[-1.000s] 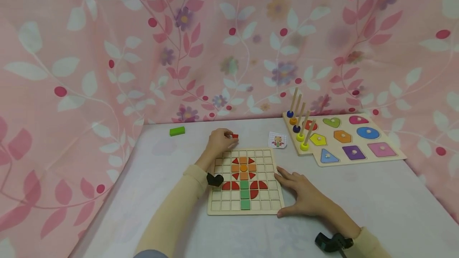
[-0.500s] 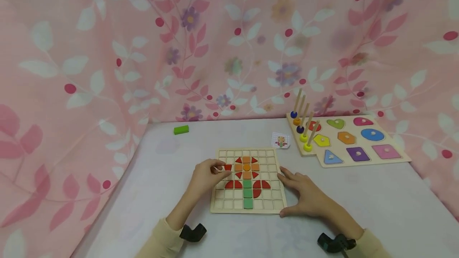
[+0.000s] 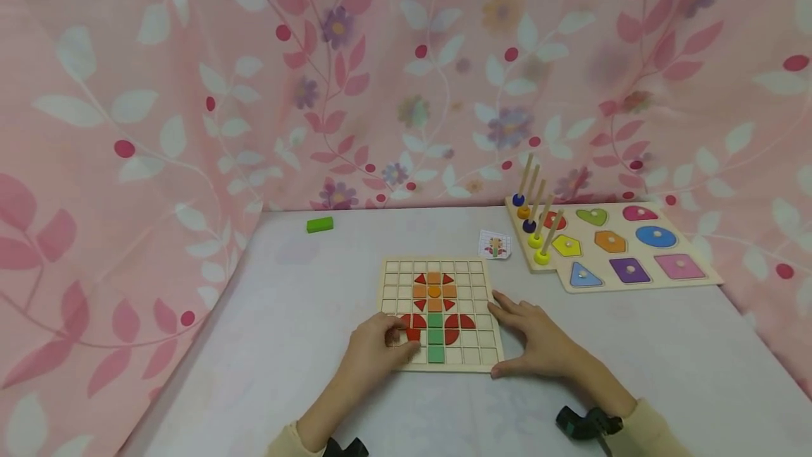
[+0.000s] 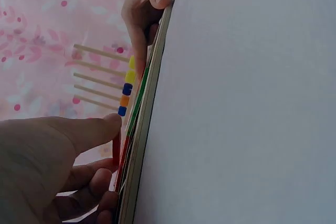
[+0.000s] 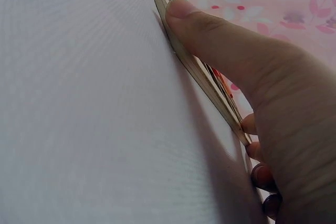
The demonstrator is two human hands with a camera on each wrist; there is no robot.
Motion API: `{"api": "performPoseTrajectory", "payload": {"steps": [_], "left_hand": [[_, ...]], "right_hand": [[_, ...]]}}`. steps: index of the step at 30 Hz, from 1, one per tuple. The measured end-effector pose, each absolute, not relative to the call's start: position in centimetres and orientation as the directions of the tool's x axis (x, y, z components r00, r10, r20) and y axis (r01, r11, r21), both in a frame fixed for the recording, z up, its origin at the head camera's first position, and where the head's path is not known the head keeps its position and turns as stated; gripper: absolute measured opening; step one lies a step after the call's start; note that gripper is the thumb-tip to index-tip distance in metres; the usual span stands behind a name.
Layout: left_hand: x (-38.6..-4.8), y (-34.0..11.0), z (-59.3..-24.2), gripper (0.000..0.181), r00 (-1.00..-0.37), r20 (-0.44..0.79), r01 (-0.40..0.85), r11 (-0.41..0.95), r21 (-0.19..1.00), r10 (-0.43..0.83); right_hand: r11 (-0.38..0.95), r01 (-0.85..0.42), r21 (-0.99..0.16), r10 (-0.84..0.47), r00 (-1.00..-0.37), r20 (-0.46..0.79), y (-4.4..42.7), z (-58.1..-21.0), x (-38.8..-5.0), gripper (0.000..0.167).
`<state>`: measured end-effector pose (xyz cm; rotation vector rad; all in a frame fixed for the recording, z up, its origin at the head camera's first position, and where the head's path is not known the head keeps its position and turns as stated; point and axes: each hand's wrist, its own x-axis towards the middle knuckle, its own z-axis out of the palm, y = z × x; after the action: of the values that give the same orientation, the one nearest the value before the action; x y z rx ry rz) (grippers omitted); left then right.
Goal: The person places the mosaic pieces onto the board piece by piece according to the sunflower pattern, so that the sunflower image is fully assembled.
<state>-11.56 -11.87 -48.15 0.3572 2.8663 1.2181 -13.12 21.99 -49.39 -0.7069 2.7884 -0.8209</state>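
A square wooden grid board [image 3: 480, 355] lies on the table, bearing orange, red and green tiles in a flower pattern. My left hand [image 3: 377, 348] pinches a small red tile [image 4: 116, 149] between thumb and fingers over the board's lower left part. In the left wrist view the tile stands on edge close to the board's surface; whether it touches cannot be told. My right hand [image 3: 539, 340] rests against the board's right edge, its fingers spread along the side and its thumb at the near right corner. The right wrist view shows the thumb [image 5: 210, 32] on the board's edge.
Behind the board lies a small pattern card [image 3: 495, 245]. A wooden shape puzzle [image 3: 634, 288] with upright pegs [image 3: 544, 221] stands at the back right. A green block [image 3: 320, 225] lies at the back left. A pink floral curtain [image 3: 380, 90] hangs behind the table.
My left hand has come from behind the board, over its left side, down to the lower left with the red tile. The right hand has stayed at the board's right edge.
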Motion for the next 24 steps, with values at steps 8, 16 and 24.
{"api": "performPoseTrajectory", "payload": {"steps": [8,16,24], "left_hand": [[-11.23,-11.36,-48.47,0.025,-0.958,0.110,0.268,0.700,0.662,0.264],[-11.43,-11.55,-48.61,0.015,-0.957,0.128,0.278,0.707,0.650,0.259],[-11.91,-11.11,-48.58,0.013,-0.960,0.123,0.271,0.731,0.627,0.251]], "right_hand": [[0.735,-0.421,-0.532,-0.486,-0.874,0.020,21.98,-49.61,-13.14,0.121],[0.726,-0.420,-0.544,-0.492,-0.871,0.015,21.94,-49.91,-13.24,0.121],[0.734,-0.424,-0.530,-0.486,-0.874,0.025,21.99,-49.80,-13.22,0.122]]}}
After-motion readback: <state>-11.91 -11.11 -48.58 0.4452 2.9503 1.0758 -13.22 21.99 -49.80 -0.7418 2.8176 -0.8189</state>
